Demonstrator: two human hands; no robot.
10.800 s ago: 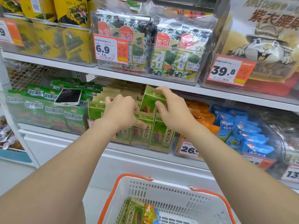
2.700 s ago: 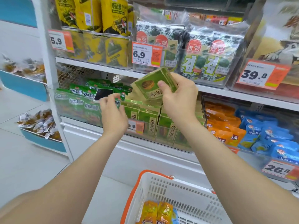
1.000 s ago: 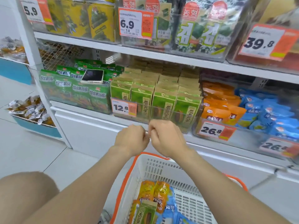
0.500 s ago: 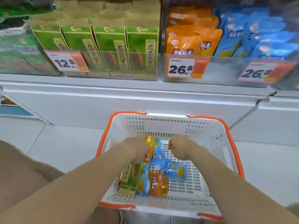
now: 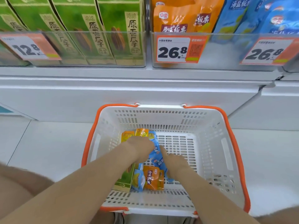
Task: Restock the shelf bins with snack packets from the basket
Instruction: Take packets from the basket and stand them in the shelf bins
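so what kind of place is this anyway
Most likely a grocery or convenience store aisle: printed price tags on clear shelf bins packed with snack packets, and a white shopping basket with orange handles below the shelf.

The basket [image 5: 161, 120] is slotted white plastic, matt; the snack packets [image 5: 152, 177] inside shine like glossy film; shelf bins [image 5: 223, 50] are clear plastic.

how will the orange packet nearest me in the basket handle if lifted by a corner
The orange packet looks like a glossy, crinkled pouch, so it would probably flop, not stay stiff. The shine suggests it may be slippery. Lying flat in the basket, it is unlikely to roll.
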